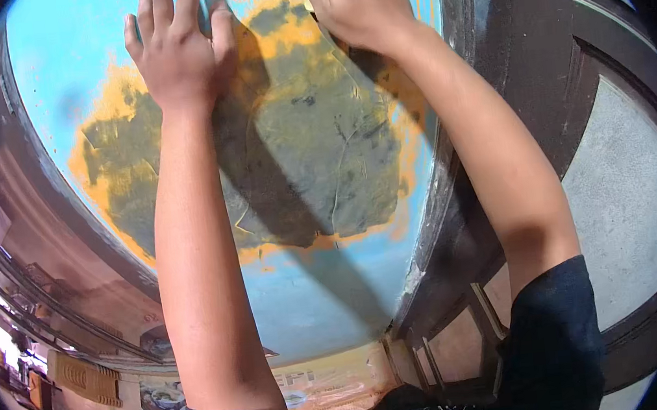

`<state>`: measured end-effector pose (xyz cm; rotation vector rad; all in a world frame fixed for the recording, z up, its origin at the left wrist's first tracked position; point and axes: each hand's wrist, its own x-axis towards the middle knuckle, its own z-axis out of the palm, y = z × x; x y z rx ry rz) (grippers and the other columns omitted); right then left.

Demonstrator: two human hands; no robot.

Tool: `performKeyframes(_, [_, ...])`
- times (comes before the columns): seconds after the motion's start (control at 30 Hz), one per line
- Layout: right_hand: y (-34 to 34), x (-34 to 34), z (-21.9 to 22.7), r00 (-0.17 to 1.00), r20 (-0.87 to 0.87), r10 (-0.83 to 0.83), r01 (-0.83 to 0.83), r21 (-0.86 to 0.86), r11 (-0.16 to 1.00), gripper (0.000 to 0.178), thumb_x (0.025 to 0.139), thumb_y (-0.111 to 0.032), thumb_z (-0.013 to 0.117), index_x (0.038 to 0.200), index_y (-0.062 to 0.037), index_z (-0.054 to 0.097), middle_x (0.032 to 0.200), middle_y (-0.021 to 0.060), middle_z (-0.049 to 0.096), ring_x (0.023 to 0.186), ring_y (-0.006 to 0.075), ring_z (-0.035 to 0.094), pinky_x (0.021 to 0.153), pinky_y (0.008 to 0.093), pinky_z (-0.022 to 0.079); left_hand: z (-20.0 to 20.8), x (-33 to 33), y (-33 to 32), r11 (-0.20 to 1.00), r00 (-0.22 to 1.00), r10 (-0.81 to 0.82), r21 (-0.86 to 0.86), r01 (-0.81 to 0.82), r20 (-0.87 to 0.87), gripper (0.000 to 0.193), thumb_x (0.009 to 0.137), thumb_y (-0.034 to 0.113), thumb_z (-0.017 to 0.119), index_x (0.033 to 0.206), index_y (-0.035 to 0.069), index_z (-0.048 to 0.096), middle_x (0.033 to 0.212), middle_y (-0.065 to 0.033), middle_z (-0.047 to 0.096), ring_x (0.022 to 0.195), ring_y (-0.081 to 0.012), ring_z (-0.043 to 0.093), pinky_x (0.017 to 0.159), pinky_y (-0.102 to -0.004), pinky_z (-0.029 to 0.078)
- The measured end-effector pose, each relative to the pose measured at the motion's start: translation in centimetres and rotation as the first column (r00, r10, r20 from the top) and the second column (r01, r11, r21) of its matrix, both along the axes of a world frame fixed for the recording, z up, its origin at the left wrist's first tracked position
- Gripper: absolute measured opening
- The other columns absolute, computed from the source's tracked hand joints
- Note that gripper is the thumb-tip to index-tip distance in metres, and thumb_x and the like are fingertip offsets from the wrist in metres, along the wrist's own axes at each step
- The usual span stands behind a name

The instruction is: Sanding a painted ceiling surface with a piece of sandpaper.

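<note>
A light-blue painted wall panel stands in front of me, with a large rough patch of dark grey-olive edged in orange. My left hand lies against the upper left of the panel, fingers stretched out and slightly apart, holding nothing. Further right, my right hand presses near the top of the patch with its fingers bent. A pale yellowish edge shows beneath it; the rest of that thing is hidden under the hand, and the fingertips are cut off by the upper edge. Both arms reach upward and cast shadows across the patch.
A dark wooden frame with a pale grey panel runs along the right. Brownish wall surface curves away on the left. Low down are a tan plastic chair or crate and a printed banner.
</note>
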<state>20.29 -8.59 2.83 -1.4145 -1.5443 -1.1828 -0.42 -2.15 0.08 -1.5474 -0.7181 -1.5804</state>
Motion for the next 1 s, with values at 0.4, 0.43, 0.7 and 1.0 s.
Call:
performKeyframes(0.4, [2.0, -0.6, -2.7, 0.995, 0.101, -0.003, -0.004, 0.076, 0.997, 0.075, 0.109, -0.043, 0.037, 0.166, -0.0028, 0.01, 0.174, 0.0167, 0.008, 0.161, 0.0349, 0.007, 0.128, 0.0544, 0.005, 0.2, -0.7, 1.0, 0.995, 1.0, -0.006, 0.096, 0.007, -0.016, 0.054, 0.086, 0.029, 0.061, 0.138, 0.017, 0.061, 0.153, -0.0093, 0.053, 0.149, -0.0357, 0.04, 0.122, -0.0562, 0.025])
performKeyframes(0.43, [2.4, -0.8, -2.5, 0.978, 0.143, -0.155, 0.14, 0.107, 0.984, 0.075, 0.108, -0.042, 0.039, 0.166, -0.0032, 0.011, 0.174, 0.0169, 0.008, 0.16, 0.035, 0.008, 0.127, 0.0549, 0.006, 0.2, -0.7, 1.1, 0.996, 1.0, -0.01, 0.089, 0.011, -0.013, 0.052, 0.086, 0.03, 0.06, 0.137, 0.017, 0.062, 0.152, -0.0094, 0.054, 0.148, -0.0357, 0.041, 0.121, -0.0559, 0.026])
performKeyframes(0.7, [0.4, -3.5, 1.2, 1.0, 0.004, -0.008, 0.008, 0.003, 1.0, 0.075, 0.109, -0.042, 0.036, 0.165, -0.0006, 0.01, 0.174, 0.018, 0.009, 0.16, 0.0355, 0.008, 0.128, 0.0536, 0.006, 0.0, -0.7, 1.6, 0.994, 1.0, -0.011, 0.105, 0.011, 0.001, 0.052, 0.088, 0.031, 0.061, 0.139, 0.018, 0.062, 0.153, -0.0094, 0.053, 0.148, -0.0348, 0.041, 0.121, -0.0551, 0.027])
performKeyframes(1.0, [1.9, -3.5, -1.5, 0.994, 0.057, -0.093, 0.09, 0.053, 0.995, 0.073, 0.109, -0.042, 0.035, 0.165, -0.0011, 0.011, 0.173, 0.0181, 0.009, 0.16, 0.0353, 0.008, 0.128, 0.0545, 0.005, 0.1, -0.4, 1.7, 0.992, 1.0, -0.018, 0.129, 0.017, 0.005, 0.051, 0.088, 0.029, 0.062, 0.139, 0.018, 0.062, 0.152, -0.0088, 0.054, 0.147, -0.0347, 0.042, 0.121, -0.0556, 0.028])
